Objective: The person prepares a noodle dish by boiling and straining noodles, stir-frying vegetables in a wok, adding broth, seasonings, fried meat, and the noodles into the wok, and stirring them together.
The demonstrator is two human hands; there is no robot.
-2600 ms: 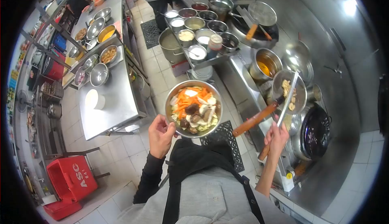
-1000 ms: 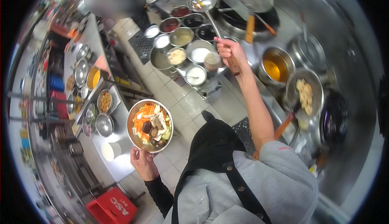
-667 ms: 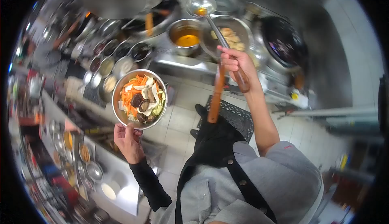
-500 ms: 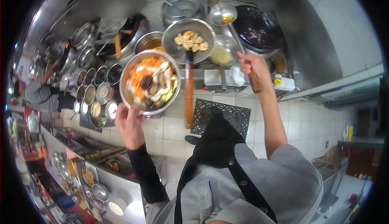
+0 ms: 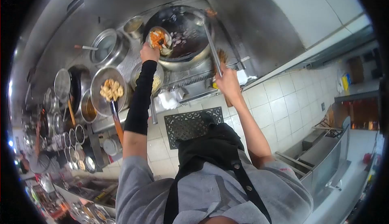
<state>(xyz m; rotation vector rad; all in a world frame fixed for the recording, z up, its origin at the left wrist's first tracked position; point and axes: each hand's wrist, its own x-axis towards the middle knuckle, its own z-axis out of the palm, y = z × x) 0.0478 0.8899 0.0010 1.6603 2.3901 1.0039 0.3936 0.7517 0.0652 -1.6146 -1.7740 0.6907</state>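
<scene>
Because left hand (image 5: 150, 53) gripped bowl (image 5: 169, 36) near the edge of the wok (image 5: 190, 48) (right hand (image 5: 228, 81) clasped ladle (image 5: 212, 48)), a short tip seemed liable to spill vegetables (image 5: 157, 38) outside.

orange strips (image 5: 157, 37), black wok (image 5: 189, 49), scroll-patterned mat (image 5: 184, 129)

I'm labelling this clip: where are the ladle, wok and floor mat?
Ladle (image 5: 212, 50): head view, on its metal shaft.
Wok (image 5: 193, 46): head view, on its dark inside.
Floor mat (image 5: 187, 126): head view, on its patterned surface.
</scene>
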